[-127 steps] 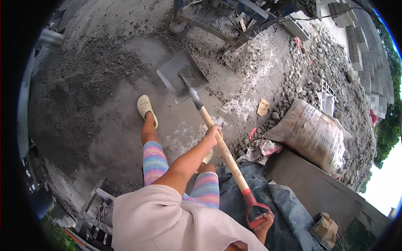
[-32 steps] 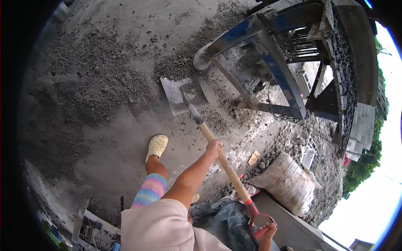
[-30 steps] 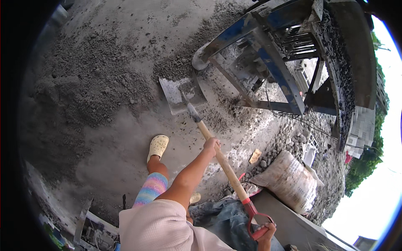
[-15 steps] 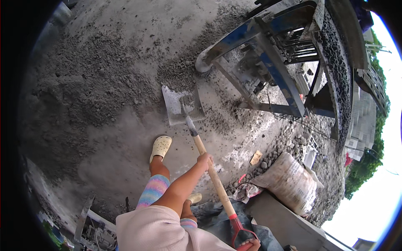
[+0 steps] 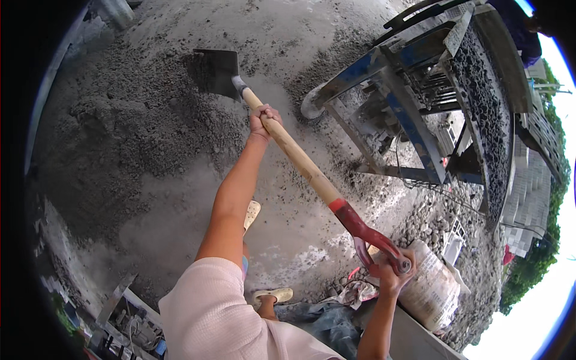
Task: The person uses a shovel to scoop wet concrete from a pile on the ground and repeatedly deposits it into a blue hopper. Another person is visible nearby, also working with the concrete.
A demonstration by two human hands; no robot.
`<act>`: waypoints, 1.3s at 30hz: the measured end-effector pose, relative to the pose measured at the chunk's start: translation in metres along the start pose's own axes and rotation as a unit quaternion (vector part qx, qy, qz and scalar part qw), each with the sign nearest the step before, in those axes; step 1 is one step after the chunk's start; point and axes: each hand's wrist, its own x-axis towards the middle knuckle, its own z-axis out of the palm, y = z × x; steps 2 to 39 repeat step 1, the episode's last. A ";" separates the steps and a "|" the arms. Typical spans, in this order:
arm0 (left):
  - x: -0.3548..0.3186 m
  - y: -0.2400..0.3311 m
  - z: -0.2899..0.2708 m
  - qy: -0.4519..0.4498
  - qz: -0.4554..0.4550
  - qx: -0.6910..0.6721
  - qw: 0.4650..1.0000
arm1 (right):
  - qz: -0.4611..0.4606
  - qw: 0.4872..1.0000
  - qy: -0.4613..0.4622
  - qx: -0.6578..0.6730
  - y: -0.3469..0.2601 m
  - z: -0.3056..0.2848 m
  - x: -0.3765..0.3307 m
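Outdoor concrete ground (image 5: 180, 198), strewn with grey sand-cement mix (image 5: 114, 138). Shovel (image 5: 294, 153) extended forward, blade (image 5: 213, 72) at the heap's far edge. Left hand (image 5: 264, 120) wrapped fully around wooden shaft near the blade. Right hand (image 5: 393, 273) clenched on red D-grip. Blue metal block machine (image 5: 414, 102) just right. Filled sack (image 5: 432, 288) beside right hand.

A dark grey blade is seen on the shovel (image 5: 219, 73), joined to a pale tan wooden shaft that ends in a red grip. The sand heap (image 5: 120, 132) and the floor are shown in mottled greys, the machine frame (image 5: 414, 114) in worn blue and grey. A pale pink sleeve (image 5: 210, 306), cream sandals (image 5: 252, 213) and an off-white sack (image 5: 429, 288) are also shown
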 end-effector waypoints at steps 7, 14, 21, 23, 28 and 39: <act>-0.019 0.017 0.016 -0.006 -0.021 0.004 1.000 | -0.002 1.000 -0.016 0.026 -0.005 0.005 -0.002; -0.019 0.017 0.016 -0.006 -0.021 0.004 1.000 | -0.002 1.000 -0.016 0.026 -0.005 0.005 -0.002; -0.019 0.017 0.016 -0.006 -0.021 0.004 1.000 | -0.002 1.000 -0.016 0.026 -0.005 0.005 -0.002; -0.019 0.017 0.016 -0.006 -0.021 0.004 1.000 | -0.002 1.000 -0.016 0.026 -0.005 0.005 -0.002; -0.019 0.017 0.016 -0.006 -0.021 0.004 1.000 | -0.002 1.000 -0.016 0.026 -0.005 0.005 -0.002; -0.019 0.017 0.016 -0.006 -0.021 0.004 1.000 | -0.002 1.000 -0.016 0.026 -0.005 0.005 -0.002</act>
